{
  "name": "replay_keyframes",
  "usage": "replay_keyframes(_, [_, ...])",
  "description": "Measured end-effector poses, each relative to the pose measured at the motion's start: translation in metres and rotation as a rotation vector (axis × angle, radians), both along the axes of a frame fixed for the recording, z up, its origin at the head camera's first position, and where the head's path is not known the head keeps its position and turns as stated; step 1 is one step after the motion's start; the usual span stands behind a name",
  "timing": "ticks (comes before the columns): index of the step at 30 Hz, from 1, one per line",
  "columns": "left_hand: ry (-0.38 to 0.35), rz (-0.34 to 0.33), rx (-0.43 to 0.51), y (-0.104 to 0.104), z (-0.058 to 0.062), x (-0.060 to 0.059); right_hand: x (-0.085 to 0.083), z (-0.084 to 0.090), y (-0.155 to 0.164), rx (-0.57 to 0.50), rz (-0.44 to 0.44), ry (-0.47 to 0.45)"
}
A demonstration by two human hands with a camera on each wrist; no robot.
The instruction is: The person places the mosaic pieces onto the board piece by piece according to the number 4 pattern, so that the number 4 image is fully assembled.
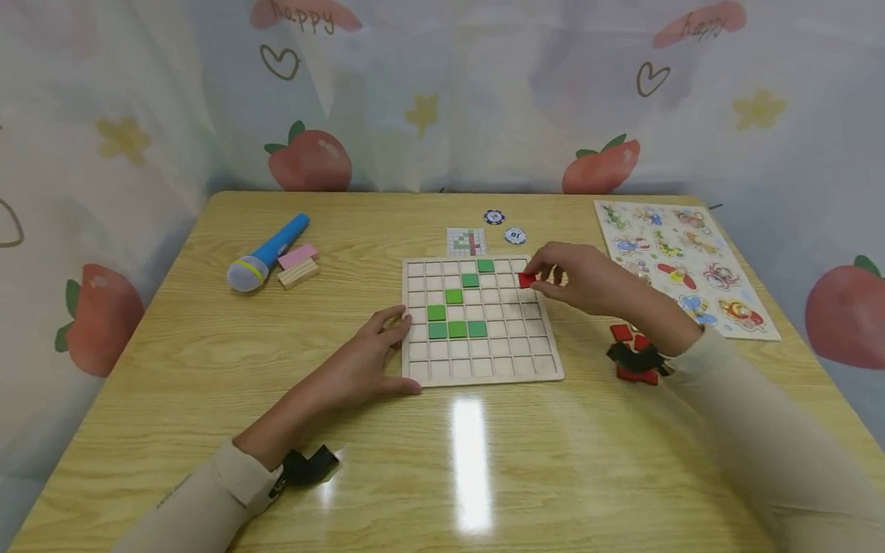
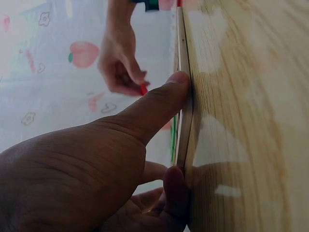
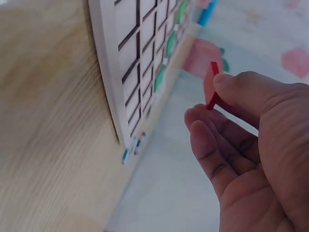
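Note:
Between the thumb and fingertips of my right hand (image 1: 579,276), a thin red square tile (image 1: 526,280) is pinched over the upper right of a wooden grid board (image 1: 520,346). The right wrist view shows this tile (image 3: 211,86) edge-on, standing off the board's face. My left hand (image 1: 364,360) rests against the board's left side, its thumb at the near left corner. In the left wrist view the thumb (image 2: 159,104) lies along the board's edge. Several green tiles (image 1: 456,329) sit in the grid's cells, some in a diagonal and some in a row.
Loose red tiles (image 1: 621,332) lie under my right wrist. Behind the board are a small pattern card (image 1: 466,242) and two round chips (image 1: 515,236). A picture board (image 1: 675,274) lies at right. A toy microphone (image 1: 268,252) and pink and tan blocks (image 1: 298,273) lie at left.

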State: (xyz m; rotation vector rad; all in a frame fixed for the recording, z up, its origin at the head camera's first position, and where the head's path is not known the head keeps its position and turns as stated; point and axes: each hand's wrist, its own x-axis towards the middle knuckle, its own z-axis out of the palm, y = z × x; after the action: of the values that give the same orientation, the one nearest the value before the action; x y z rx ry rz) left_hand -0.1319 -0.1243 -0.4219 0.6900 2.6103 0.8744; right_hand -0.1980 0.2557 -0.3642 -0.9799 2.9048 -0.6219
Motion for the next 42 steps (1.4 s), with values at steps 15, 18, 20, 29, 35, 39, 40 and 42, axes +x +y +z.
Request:
replay_keyframes(15, [-0.001, -0.009, 0.000, 0.004, -0.003, 0.000, -0.048, -0.030, -0.051, 0.119, 0.074, -0.085])
replay_keyframes(18, [0.004, -0.008, -0.005, 0.004, -0.003, 0.001, -0.048, -0.033, -0.053, 0.109, 0.062, -0.062])
replay_keyframes(20, [0.005, -0.006, -0.007, 0.003, -0.002, 0.001, -0.048, -0.034, -0.055, 0.097, 0.058, -0.047])
replay_keyframes(29, [0.000, 0.005, -0.011, 0.003, -0.001, -0.001, -0.041, -0.029, -0.041, 0.047, -0.034, -0.098])
replay_keyframes(35, [0.012, 0.002, -0.014, 0.002, -0.003, -0.002, 0.007, -0.013, 0.013, -0.075, -0.094, 0.060])
replay_keyframes(39, [-0.002, 0.013, -0.016, 0.003, -0.001, -0.001, 0.056, -0.010, 0.055, -0.114, -0.143, 0.201])
replay_keyframes(40, [-0.008, 0.016, -0.016, 0.003, 0.000, -0.001, 0.068, -0.011, 0.064, -0.136, -0.161, 0.220])
replay_keyframes(42, [-0.010, 0.017, -0.018, 0.004, 0.000, -0.001, 0.093, -0.015, 0.082, -0.197, -0.225, 0.231])
